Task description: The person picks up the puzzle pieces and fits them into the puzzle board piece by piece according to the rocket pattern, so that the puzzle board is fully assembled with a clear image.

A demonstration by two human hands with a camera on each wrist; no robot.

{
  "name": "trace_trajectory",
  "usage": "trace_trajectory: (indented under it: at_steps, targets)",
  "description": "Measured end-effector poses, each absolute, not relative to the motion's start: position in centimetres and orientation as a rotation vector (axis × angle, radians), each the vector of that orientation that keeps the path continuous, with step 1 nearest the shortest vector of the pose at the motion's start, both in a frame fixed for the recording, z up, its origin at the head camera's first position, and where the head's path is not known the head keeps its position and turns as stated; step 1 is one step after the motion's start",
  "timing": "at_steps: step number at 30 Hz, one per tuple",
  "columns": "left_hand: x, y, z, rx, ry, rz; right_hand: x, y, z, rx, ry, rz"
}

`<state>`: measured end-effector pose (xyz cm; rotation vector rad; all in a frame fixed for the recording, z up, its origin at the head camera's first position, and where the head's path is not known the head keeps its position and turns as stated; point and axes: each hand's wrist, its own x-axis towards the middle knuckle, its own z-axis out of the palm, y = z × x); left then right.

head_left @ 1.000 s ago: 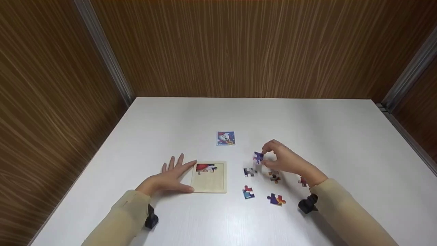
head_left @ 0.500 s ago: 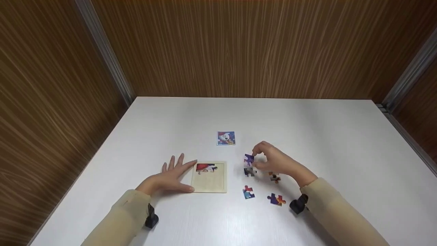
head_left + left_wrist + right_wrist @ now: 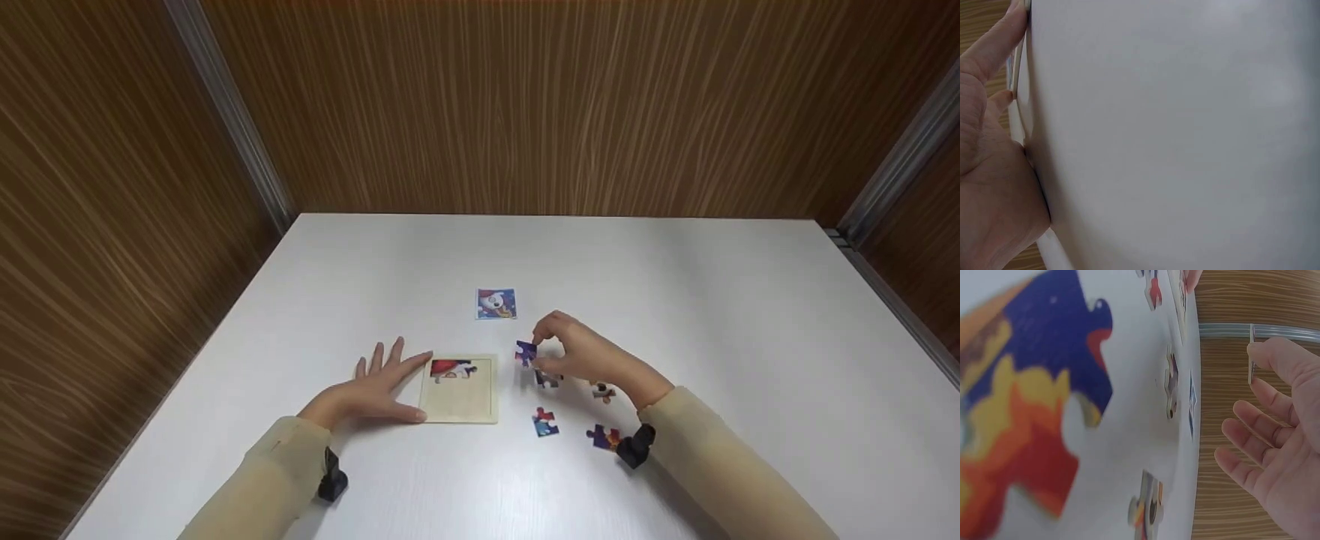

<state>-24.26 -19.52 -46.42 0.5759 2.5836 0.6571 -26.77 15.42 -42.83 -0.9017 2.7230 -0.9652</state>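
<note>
My right hand [image 3: 581, 352] pinches a purple jigsaw piece [image 3: 525, 352] between thumb and index finger, lifted off the table just right of the tray. In the right wrist view the piece [image 3: 1252, 354] is edge-on and the other fingers are loosely spread. My left hand [image 3: 371, 390] lies spread on the table, thumb and index finger touching the left edge of the pale wooden puzzle tray [image 3: 457, 409]. Joined red-and-white pieces [image 3: 452, 369] fill the tray's upper left. Under the right hand lies a grey-white piece [image 3: 548, 379], partly covered.
Loose pieces lie right of the tray: a red-and-blue piece [image 3: 545, 422], a purple-and-orange piece [image 3: 602, 436] partly behind the wrist camera, and a brown-white piece [image 3: 603, 392]. A square picture card [image 3: 496, 304] lies behind the tray. Wood-grain panels [image 3: 510, 105] stand around the white table.
My right hand has carried the purple jigsaw piece leftward, from above the loose pieces to near the tray's right edge. The left hand and the tray have stayed still.
</note>
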Motion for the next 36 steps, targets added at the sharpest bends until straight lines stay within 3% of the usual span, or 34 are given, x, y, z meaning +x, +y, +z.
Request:
trace_trajectory:
  at_steps: [26,36]
  targets:
    - [-24.4,-19.7,-46.4,0.592,2.570,0.674,-27.5,10.6,-43.4,-0.983,2.697,-0.928]
    - [-24.5,-19.5,-46.3,0.587,2.577,0.665,-28.0,9.3,-44.3,-0.902,2.743,-0.806]
